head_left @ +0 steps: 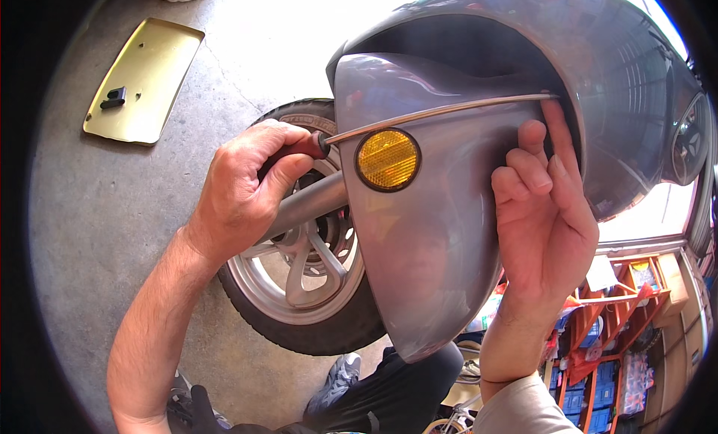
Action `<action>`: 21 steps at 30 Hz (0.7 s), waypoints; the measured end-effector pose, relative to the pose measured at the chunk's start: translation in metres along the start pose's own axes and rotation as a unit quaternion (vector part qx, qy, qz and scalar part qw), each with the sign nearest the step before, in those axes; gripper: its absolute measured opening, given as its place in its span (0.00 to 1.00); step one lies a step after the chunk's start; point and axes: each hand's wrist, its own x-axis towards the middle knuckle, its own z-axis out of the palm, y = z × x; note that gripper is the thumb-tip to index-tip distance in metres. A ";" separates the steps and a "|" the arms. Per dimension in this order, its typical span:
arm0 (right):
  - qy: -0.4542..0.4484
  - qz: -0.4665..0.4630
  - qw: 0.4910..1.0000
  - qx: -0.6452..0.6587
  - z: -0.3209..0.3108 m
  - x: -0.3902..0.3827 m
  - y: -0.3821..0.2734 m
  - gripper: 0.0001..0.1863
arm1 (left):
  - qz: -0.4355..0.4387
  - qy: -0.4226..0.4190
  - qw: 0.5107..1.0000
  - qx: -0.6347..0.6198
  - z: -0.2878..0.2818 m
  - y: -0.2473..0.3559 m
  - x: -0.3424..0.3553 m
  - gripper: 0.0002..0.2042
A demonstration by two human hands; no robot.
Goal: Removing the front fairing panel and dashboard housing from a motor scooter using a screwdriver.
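Note:
My left hand [250, 183] grips the dark red handle of a long screwdriver [434, 111]. Its thin metal shaft runs to the right across a grey scooter front fender [426, 239] and ends in the dark gap under the grey body panel [598, 75]. My right hand [546, 210] rests against the fender's right edge, its forefinger stretched up along the screwdriver's tip. A round amber reflector [387, 159] sits on the fender just below the shaft. Behind the fender are the front tyre and silver spoked wheel [299, 284].
A flat gold-coloured panel [142, 79] with a small black piece on it lies on the concrete floor [105, 232] at the upper left. Orange shelves [621, 314] with boxes stand at the lower right. My dark trousers and a grey shoe [340, 378] show at the bottom.

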 end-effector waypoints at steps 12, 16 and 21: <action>-0.010 -0.003 1.000 -0.004 0.000 -0.001 0.000 0.33 | -0.008 -0.005 1.000 -0.004 0.000 0.003 -0.001 0.10; -0.014 -0.007 1.000 -0.004 0.000 0.000 0.002 0.33 | -0.013 -0.002 1.000 0.001 -0.001 0.003 -0.001 0.11; -0.005 -0.009 1.000 -0.003 0.000 0.001 0.001 0.33 | -0.033 0.021 0.999 -0.011 0.005 0.011 0.003 0.07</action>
